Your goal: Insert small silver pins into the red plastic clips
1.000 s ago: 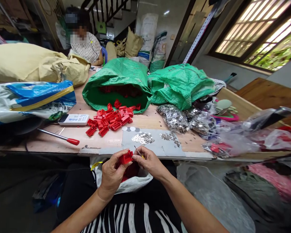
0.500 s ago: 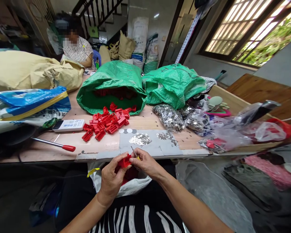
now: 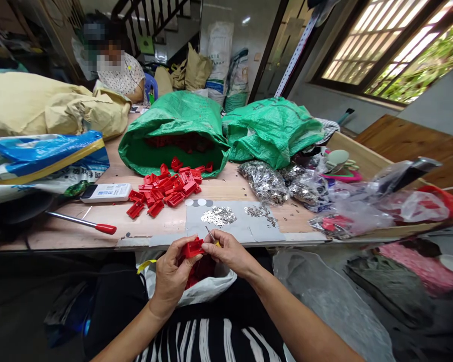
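Observation:
My left hand [image 3: 172, 274] pinches a small red plastic part [image 3: 194, 248] just below the table's front edge. My right hand [image 3: 229, 253] is closed around a thin metal tool [image 3: 210, 234] whose tip meets that part. Under both hands a white plastic bag [image 3: 206, 289] with more red parts rests on my lap. A pile of the same red parts [image 3: 166, 190] lies on the wooden table [image 3: 109, 218], spilling from an open green sack [image 3: 172, 133]. Small silvery metal pieces [image 3: 219, 216] sit on a grey sheet right in front of my hands.
A screwdriver with a red handle [image 3: 83, 223] and a white remote [image 3: 105, 192] lie at the left. Clear bags of metal pieces [image 3: 266, 182], a second green sack [image 3: 274, 128], a tan sack [image 3: 49, 108] and a blue-white bag [image 3: 45, 161] crowd the table. Another person [image 3: 119, 70] sits at the far end.
My hands stay together on the red part with only slight shifts. The camera view has drifted a little; nothing on the table has moved.

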Demonstrator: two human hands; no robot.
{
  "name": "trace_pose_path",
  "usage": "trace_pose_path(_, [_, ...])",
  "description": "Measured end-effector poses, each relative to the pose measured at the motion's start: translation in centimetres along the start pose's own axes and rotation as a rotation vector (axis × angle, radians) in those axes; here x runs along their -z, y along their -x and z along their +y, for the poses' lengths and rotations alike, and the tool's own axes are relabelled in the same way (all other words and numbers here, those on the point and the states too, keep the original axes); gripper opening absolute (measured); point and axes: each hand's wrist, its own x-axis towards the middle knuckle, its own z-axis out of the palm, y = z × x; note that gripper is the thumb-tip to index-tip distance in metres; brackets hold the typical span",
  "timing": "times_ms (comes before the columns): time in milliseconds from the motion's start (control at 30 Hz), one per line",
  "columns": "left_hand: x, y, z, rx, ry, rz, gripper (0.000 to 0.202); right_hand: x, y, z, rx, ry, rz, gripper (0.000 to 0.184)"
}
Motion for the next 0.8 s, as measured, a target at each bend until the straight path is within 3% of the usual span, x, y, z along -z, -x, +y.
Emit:
trace_pose_path(233, [-0.2,0.8,-1.0,-0.102,-0.134,-0.117,0.029,0.1,0.5,1.9,-0.073,0.046,-0.002,0.033])
trace_pose_path(400, [-0.6,0.2,-1.3,-0.08,-0.164,-0.161,0.028,1.0,0.4,2.3,-0.068,0.126,-0.001,0.03])
trace_pose_path(467, [-0.5,-0.3,-1.5,-0.034,-0.154,-0.154,0.028,1.9,0.3,2.1,0.002,0.261,0.07,0.025])
trace_pose_path(633, [0.1,-1.6,-1.9,0.031,-0.129,-0.131,0.027,4.6,0.2,1.6,0.156,0.715,0.395,0.009])
trace_pose_path(800, [0.2,-2.3,-2.1,0.037,-0.152,-0.11,0.027,4.9,-0.1,1.9,0.18,0.939,0.43,0.01])
